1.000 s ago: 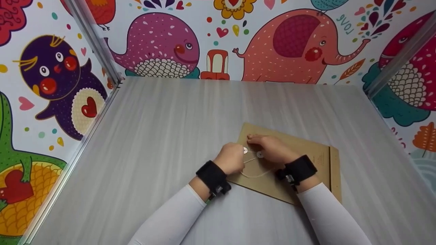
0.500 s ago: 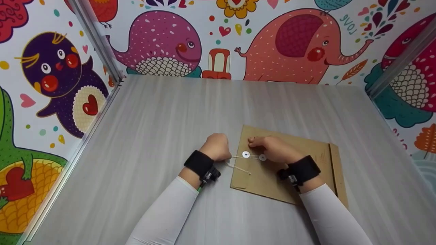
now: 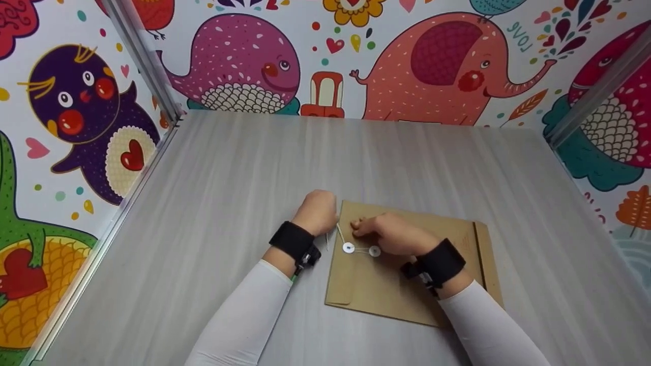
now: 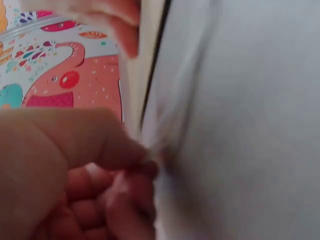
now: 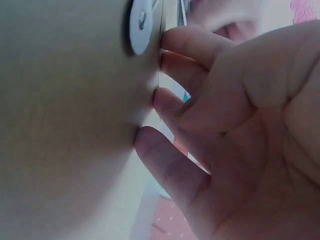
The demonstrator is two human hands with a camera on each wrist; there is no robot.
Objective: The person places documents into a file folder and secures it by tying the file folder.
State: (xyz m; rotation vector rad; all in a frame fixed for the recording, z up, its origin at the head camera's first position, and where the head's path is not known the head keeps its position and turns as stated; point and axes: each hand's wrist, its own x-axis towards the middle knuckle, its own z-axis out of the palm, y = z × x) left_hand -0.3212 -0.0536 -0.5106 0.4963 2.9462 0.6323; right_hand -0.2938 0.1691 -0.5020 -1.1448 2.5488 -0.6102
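A brown kraft string-tie envelope (image 3: 376, 290) lies on the table, two white round buttons (image 3: 348, 247) near its left edge. White string (image 3: 341, 234) runs between the buttons and up to my left hand (image 3: 316, 212), just past the left edge. In the left wrist view, thumb and forefinger pinch the string, blurred there, and a loose length trails off. My right hand (image 3: 394, 234) rests on the envelope beside the right button, fingertips (image 5: 150, 137) pressing its surface. Part of the envelope is hidden under the right hand and forearm.
The pale wood-grain table (image 3: 244, 168) spreads around the envelope. Printed cartoon walls (image 3: 244, 61) stand at the back and sides, with metal corner posts (image 3: 147, 66). Both wrists wear black camera straps (image 3: 292, 240).
My left hand pulled the string left past the envelope's edge, then moved slightly up, so the string now slants upward from the left button. The envelope shifted left and toward me, under the right hand.
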